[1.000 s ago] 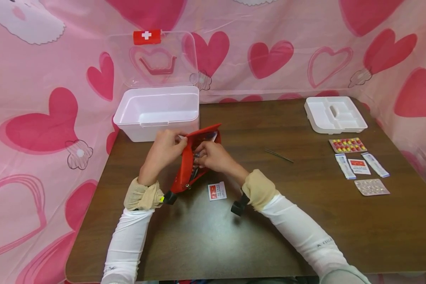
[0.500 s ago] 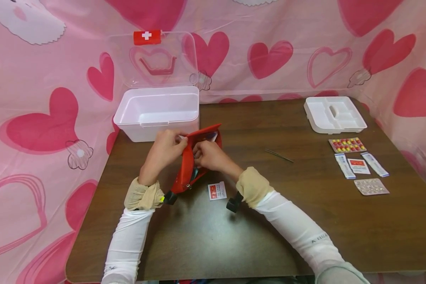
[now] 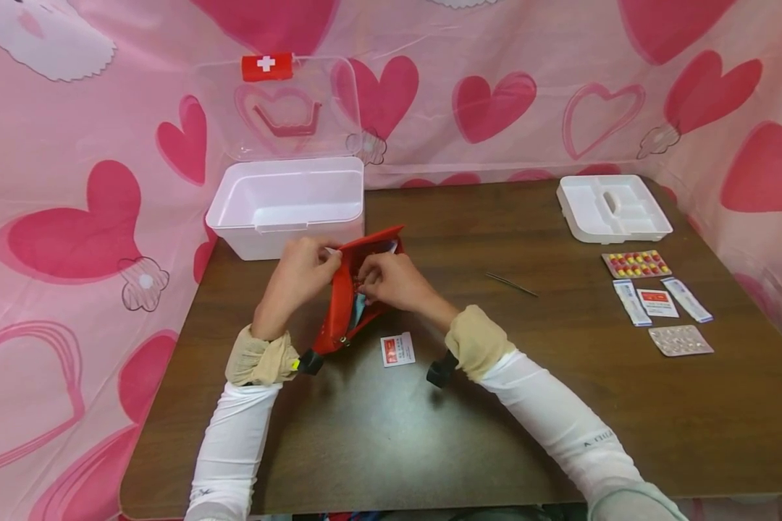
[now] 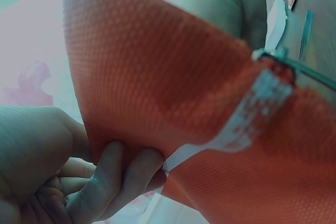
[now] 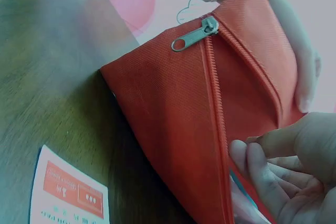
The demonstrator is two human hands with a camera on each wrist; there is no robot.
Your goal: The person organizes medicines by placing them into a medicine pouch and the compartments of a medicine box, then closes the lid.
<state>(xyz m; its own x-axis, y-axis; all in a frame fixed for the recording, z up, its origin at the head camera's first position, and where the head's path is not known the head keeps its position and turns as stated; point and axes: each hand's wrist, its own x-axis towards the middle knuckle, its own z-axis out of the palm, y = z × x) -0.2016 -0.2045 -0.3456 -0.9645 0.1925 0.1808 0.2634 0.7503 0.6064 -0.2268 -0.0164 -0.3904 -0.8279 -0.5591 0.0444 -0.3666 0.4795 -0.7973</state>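
Observation:
An unzipped red fabric pouch is held tilted over the table, its zipper pull hanging at one end. My left hand pinches the far upper edge, with fingers curled against the red cloth. My right hand is at the pouch's mouth, thumb and fingertips bent close together beside the zipper edge; I cannot tell whether they grip anything. Below them, a light blue item and some clear plastic show inside. A white and red packet lies on the table just below the pouch.
Behind the pouch stands an open white box with a raised clear lid. Metal tweezers or a thin rod lie right of centre. Farther right are a white compartment tray, blister packs and several sachets.
My right hand dipped deeper into the pouch, then came back slightly up and right. The light blue item now shows more inside. My left hand kept its hold on the pouch edge.

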